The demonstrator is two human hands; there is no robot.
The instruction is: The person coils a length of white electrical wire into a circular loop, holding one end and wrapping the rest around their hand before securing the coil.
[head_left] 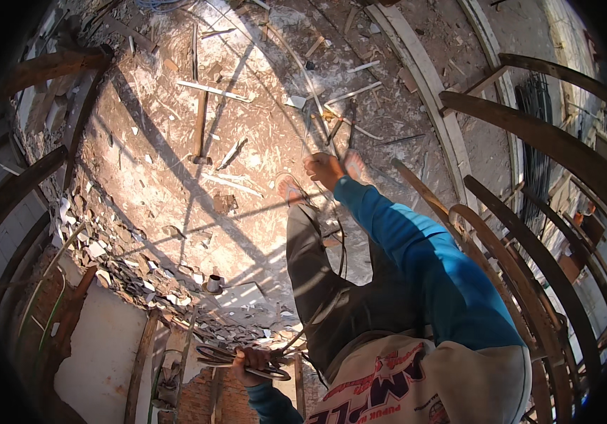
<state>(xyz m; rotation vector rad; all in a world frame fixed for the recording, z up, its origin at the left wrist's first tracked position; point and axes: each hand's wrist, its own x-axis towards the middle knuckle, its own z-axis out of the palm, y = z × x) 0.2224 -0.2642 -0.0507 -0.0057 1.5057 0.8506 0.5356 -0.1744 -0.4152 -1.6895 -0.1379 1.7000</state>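
Observation:
My left hand (250, 364) is closed around a loosely looped coil of dark cable (213, 355) at the lower middle. From the coil, the cable runs up across my dark trousers and forms a bend between my legs. Its thin length reaches my right hand (323, 169), which is stretched out ahead with the fingers pinched together on it; the exact grip is partly hidden. Below that hand are my two feet in sandals (290, 189), on the dusty floor (155, 212). A blue sleeve covers my right arm.
A long-handled hammer (201, 127) lies ahead to the left, among wood strips (215, 91). Broken rubble (141, 272) lines the left, with a mug (214, 284) beside it. Long timber beams (529, 134) stand on the right, near a bundle of dark rods (535, 148).

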